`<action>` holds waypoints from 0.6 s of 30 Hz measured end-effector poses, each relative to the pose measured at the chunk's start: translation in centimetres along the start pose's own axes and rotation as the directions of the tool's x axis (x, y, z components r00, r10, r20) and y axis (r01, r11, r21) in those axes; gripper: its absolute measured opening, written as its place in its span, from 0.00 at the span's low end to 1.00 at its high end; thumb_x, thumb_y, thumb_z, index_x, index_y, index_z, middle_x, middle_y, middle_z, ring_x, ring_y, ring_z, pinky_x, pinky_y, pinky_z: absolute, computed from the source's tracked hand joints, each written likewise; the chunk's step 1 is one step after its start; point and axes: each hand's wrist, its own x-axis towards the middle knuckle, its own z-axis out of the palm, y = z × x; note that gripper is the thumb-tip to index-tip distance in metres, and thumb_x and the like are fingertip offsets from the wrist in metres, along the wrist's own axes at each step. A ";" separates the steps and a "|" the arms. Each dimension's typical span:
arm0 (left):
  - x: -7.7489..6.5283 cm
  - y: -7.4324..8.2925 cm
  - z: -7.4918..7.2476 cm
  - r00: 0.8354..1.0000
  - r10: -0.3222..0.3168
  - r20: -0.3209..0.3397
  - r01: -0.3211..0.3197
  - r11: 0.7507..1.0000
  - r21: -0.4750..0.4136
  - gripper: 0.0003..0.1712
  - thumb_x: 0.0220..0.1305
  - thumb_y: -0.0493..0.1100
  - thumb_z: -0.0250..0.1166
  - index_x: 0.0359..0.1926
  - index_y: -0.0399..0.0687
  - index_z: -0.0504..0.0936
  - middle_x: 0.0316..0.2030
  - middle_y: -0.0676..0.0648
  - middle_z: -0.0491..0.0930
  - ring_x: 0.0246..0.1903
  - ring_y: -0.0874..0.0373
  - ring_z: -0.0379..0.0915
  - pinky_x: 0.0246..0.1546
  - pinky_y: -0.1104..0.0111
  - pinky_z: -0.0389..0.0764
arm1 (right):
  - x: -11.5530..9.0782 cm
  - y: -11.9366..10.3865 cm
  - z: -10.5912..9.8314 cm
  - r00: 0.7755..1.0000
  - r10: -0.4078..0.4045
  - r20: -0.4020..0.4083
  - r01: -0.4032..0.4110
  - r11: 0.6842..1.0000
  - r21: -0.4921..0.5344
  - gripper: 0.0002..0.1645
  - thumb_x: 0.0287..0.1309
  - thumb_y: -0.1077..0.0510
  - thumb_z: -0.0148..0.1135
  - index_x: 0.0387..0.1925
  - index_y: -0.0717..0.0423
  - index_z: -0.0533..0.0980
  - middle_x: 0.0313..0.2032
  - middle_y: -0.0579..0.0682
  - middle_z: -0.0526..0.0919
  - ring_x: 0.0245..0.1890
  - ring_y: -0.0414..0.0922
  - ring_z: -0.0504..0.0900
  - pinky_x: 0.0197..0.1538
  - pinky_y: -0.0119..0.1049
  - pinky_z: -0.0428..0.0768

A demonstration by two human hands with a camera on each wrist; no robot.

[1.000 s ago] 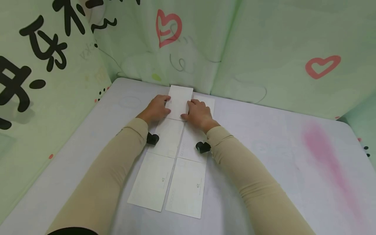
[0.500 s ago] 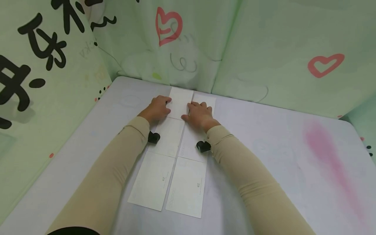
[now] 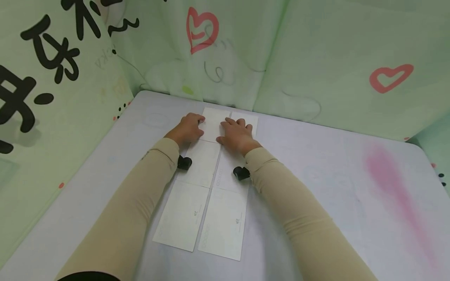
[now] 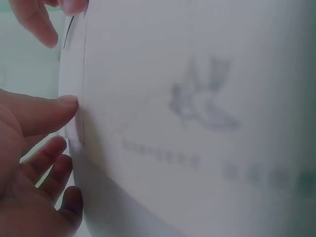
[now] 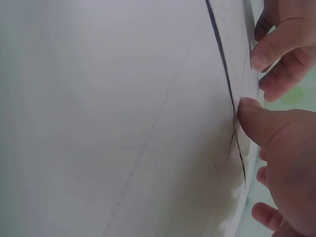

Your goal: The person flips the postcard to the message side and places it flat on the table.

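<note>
A white card lies at the far end of the left column, near the table's back edge. My left hand touches its left edge with thumb and forefinger, the other fingers loose. At the opposite edge is my right hand, fingers spread, partly over the far card of the right column. In the left wrist view, my left thumb presses on a card's border. My right thumb rests beside a dark seam between cards in the right wrist view. The near cards carry small faint prints.
Several cards form two side-by-side columns; another near card ends the right one. The table has a white cover with a pink smear at right. Green curtains with drawn hearts and black characters hang at the back and left.
The far left card has slid slightly toward me and now lies flat, in line with its column. My right fingers have shifted a little left over its edge; the left hand is nearly still.
</note>
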 end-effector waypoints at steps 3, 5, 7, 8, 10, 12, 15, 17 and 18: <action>-0.1 0.1 -0.1 1.000 -0.001 0.006 0.001 1.000 0.011 0.32 0.71 0.38 0.60 0.73 0.42 0.65 0.73 0.40 0.60 0.73 0.44 0.50 0.72 0.56 0.54 | 0.1 -0.3 0.0 1.000 -0.001 -0.001 0.001 1.000 0.008 0.37 0.71 0.41 0.56 0.75 0.47 0.61 0.74 0.48 0.60 0.70 0.56 0.53 0.63 0.56 0.56; -0.2 0.3 -0.1 1.000 0.007 0.005 -0.007 1.000 0.022 0.31 0.71 0.37 0.60 0.72 0.41 0.66 0.72 0.40 0.61 0.73 0.44 0.51 0.71 0.56 0.55 | 0.0 -0.5 -0.1 1.000 0.000 -0.002 0.000 1.000 0.023 0.35 0.72 0.43 0.56 0.75 0.47 0.62 0.72 0.48 0.65 0.69 0.56 0.55 0.64 0.56 0.55; -0.3 0.4 -0.2 1.000 0.010 0.003 -0.010 0.999 0.032 0.31 0.70 0.37 0.60 0.72 0.41 0.66 0.71 0.40 0.63 0.73 0.44 0.52 0.71 0.56 0.56 | -0.2 -0.7 -0.2 1.000 0.003 0.002 -0.003 0.999 0.034 0.34 0.72 0.45 0.55 0.74 0.47 0.62 0.71 0.48 0.67 0.69 0.56 0.56 0.64 0.56 0.54; -0.3 0.5 -0.2 1.000 0.010 0.002 -0.010 0.999 0.036 0.31 0.70 0.37 0.60 0.72 0.40 0.67 0.71 0.40 0.63 0.72 0.43 0.52 0.71 0.55 0.56 | -0.3 -0.8 -0.3 1.000 0.003 0.003 -0.004 0.999 0.038 0.34 0.72 0.46 0.55 0.74 0.47 0.62 0.71 0.48 0.67 0.69 0.55 0.57 0.65 0.57 0.54; -0.3 0.7 -0.1 1.000 0.018 -0.003 -0.017 0.999 0.046 0.31 0.69 0.36 0.60 0.72 0.41 0.67 0.71 0.39 0.63 0.71 0.41 0.53 0.70 0.54 0.57 | -0.6 -0.9 -0.3 1.000 -0.003 0.003 0.003 1.000 0.023 0.33 0.73 0.47 0.54 0.75 0.48 0.61 0.72 0.48 0.65 0.70 0.55 0.56 0.65 0.57 0.55; -0.4 0.8 0.1 0.999 0.023 -0.040 -0.022 0.999 0.039 0.31 0.69 0.36 0.60 0.72 0.43 0.67 0.71 0.38 0.62 0.71 0.39 0.53 0.69 0.52 0.59 | -1.2 -0.9 -0.4 1.000 -0.028 -0.012 0.028 1.000 -0.003 0.31 0.75 0.49 0.51 0.75 0.47 0.61 0.75 0.47 0.60 0.71 0.55 0.54 0.65 0.57 0.56; -1.4 1.3 -0.2 0.987 0.060 -0.147 -0.061 0.998 -0.001 0.32 0.69 0.40 0.62 0.72 0.46 0.68 0.71 0.38 0.60 0.70 0.38 0.52 0.67 0.48 0.62 | -3.0 -0.7 -1.1 0.993 -0.094 -0.071 0.092 0.995 -0.043 0.29 0.76 0.52 0.48 0.75 0.47 0.62 0.77 0.47 0.54 0.73 0.55 0.52 0.64 0.57 0.59; -2.7 1.9 -0.9 0.971 0.092 -0.219 -0.098 0.995 -0.016 0.33 0.69 0.44 0.64 0.73 0.48 0.67 0.73 0.39 0.58 0.71 0.38 0.50 0.66 0.45 0.61 | -4.9 -0.1 -2.0 0.983 -0.139 -0.122 0.132 0.989 -0.068 0.29 0.76 0.50 0.48 0.74 0.49 0.62 0.77 0.49 0.53 0.74 0.55 0.52 0.65 0.58 0.60; -3.5 2.3 -1.3 0.964 0.108 -0.242 -0.116 0.993 -0.016 0.34 0.69 0.46 0.64 0.73 0.48 0.67 0.73 0.39 0.57 0.72 0.39 0.49 0.66 0.43 0.61 | -5.9 0.3 -2.5 0.977 -0.157 -0.144 0.147 0.986 -0.077 0.30 0.76 0.49 0.48 0.74 0.50 0.63 0.77 0.50 0.53 0.74 0.55 0.53 0.65 0.58 0.60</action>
